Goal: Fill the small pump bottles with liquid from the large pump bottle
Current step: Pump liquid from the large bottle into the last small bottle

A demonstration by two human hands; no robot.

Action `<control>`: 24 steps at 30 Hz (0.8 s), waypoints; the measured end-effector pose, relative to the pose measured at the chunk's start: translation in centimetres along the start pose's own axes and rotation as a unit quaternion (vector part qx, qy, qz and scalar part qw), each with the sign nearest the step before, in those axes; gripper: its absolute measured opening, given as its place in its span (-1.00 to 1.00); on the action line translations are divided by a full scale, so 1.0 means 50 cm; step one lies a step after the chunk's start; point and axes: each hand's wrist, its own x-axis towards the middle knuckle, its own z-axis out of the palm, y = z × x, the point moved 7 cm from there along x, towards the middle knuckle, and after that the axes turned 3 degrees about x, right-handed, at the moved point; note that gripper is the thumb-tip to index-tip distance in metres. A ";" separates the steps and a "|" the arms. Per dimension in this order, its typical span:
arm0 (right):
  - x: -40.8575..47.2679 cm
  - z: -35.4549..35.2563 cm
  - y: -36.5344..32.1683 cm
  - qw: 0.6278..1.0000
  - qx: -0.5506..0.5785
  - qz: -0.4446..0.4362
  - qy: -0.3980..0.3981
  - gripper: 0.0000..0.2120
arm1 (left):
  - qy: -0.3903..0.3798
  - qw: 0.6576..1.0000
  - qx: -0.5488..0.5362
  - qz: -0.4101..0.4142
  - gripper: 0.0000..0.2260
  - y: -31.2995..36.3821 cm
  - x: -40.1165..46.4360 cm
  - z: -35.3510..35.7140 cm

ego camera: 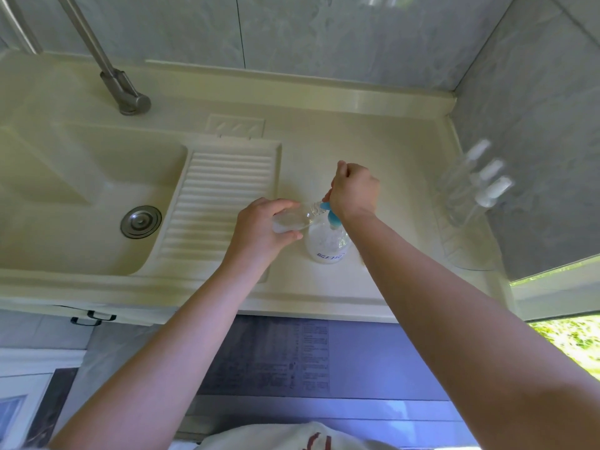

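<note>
Large pump bottle stood upright on the tabletop, just right of the ribbed drainboard. Clear round body, whitish liquid inside, blue lettering low on the front, blue pump head on top.

Small pump bottle was clear, cap off, tilted nearly flat, threaded neck meeting the blue pump nozzle right above the large bottle. Some clear liquid showed at its base end.

Left hand was wrapped around the small bottle's base end, thumb underneath. Right hand was curled into a fist over the pump head, bearing on it; the fingers hid most of the pump.

Tabletop was a cream moulded unit, one piece with the sink left of the drainboard; round metal drain in the basin near the drainboard's foot. Metal faucet rose behind the sink. Grey marbled tile wall behind and right of the large bottle.

Well right of the large bottle, at the wall, a blurred group of clear small bottles with white caps; count unclear. Window edge with greenery beyond at far right.
</note>
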 end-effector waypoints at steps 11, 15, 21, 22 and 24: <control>0.003 0.001 0.000 1.000 0.002 0.023 -0.019 -0.65 | 0.002 1.000 -0.008 0.002 -0.52 0.000 0.001 0.002; -0.003 0.002 0.001 0.999 0.014 0.025 -0.017 -0.65 | -0.001 1.000 -0.002 0.000 -0.52 -0.005 0.000 0.002; 0.004 -0.004 0.007 0.997 0.044 0.049 -0.037 -0.64 | 0.001 1.000 0.001 0.003 -0.52 -0.007 0.002 0.000; 0.004 -0.003 0.007 0.998 0.037 0.042 -0.034 -0.63 | 0.002 1.000 -0.002 0.004 -0.53 -0.008 0.001 0.000; 0.001 -0.001 0.003 0.999 0.016 0.022 -0.024 -0.62 | 0.003 1.000 -0.005 0.006 -0.54 -0.007 0.003 0.001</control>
